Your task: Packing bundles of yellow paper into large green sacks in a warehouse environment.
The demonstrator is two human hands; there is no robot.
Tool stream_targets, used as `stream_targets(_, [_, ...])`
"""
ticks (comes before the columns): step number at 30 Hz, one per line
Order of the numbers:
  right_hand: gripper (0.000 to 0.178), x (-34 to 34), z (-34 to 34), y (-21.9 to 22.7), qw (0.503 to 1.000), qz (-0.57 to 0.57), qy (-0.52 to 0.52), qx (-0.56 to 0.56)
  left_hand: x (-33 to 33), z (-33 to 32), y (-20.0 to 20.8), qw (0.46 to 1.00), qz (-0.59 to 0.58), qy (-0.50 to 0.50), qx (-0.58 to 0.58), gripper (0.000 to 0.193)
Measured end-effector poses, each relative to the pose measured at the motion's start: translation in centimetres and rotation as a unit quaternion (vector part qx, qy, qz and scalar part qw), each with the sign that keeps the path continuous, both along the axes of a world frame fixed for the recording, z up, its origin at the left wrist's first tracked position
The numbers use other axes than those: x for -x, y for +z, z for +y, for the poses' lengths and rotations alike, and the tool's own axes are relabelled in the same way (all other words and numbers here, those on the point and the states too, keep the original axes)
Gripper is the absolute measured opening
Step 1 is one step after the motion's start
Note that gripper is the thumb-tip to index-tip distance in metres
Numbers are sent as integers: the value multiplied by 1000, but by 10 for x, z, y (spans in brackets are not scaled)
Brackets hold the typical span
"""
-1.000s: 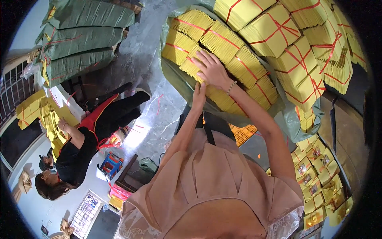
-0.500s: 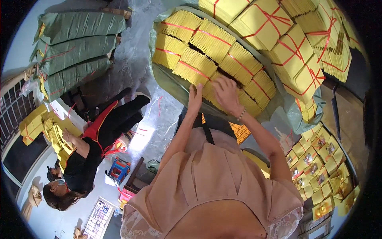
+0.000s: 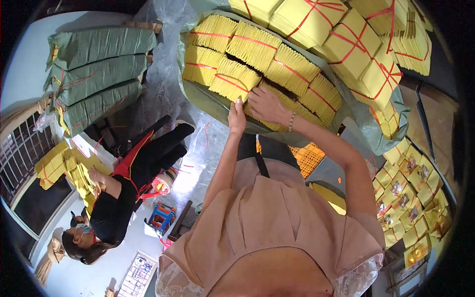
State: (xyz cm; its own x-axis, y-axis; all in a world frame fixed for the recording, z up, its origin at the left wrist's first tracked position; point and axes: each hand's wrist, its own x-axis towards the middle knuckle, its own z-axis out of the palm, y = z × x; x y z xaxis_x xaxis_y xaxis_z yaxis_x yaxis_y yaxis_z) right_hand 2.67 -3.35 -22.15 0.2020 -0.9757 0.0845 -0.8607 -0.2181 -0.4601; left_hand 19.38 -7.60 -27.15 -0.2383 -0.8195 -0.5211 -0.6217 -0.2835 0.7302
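A green woven sack (image 3: 195,94) lies open before me, packed with bundles of yellow folded paper (image 3: 254,45), each tied with red string. At the sack's near edge my left hand (image 3: 236,119) is closed against a near bundle, thumb up; most of its fingers are hidden. My right hand (image 3: 268,106), with a beaded bracelet (image 3: 291,121) on the wrist, bends its fingers over the neighbouring bundle in the near row. That bundle is mostly covered by the hand. A dark gap runs between the two rows.
Larger tied yellow stacks (image 3: 304,22) stand beyond the sack. Filled green sacks (image 3: 101,74) are piled at far left. At left a person (image 3: 111,198) in black with a red apron handles yellow paper. An orange crate (image 3: 307,158) sits near my body; more yellow packs (image 3: 403,193) lie at right.
My right hand has turned and shifted a little left, nearer my left hand, along the near row. The whole view has shifted slightly. The person at left still handles paper.
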Motion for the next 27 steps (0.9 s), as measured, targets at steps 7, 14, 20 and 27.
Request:
stream_targets(7, [32,-17,2,-8,997,-69,10,17,-9,-9,10,997,-38,-35,-55,61])
stream_targets(14, [45,-18,13,-15,998,49,-17,-32,55,-14,92,907,-152,-191,345,58])
stream_targets(20, [41,1,11,-17,996,-92,1,20,64,-52,61,814,-103,-411,397,57])
stream_targets(27, [47,25,22,-1,991,-121,-42,-27,49,-44,50,810,-123,-433,376,49])
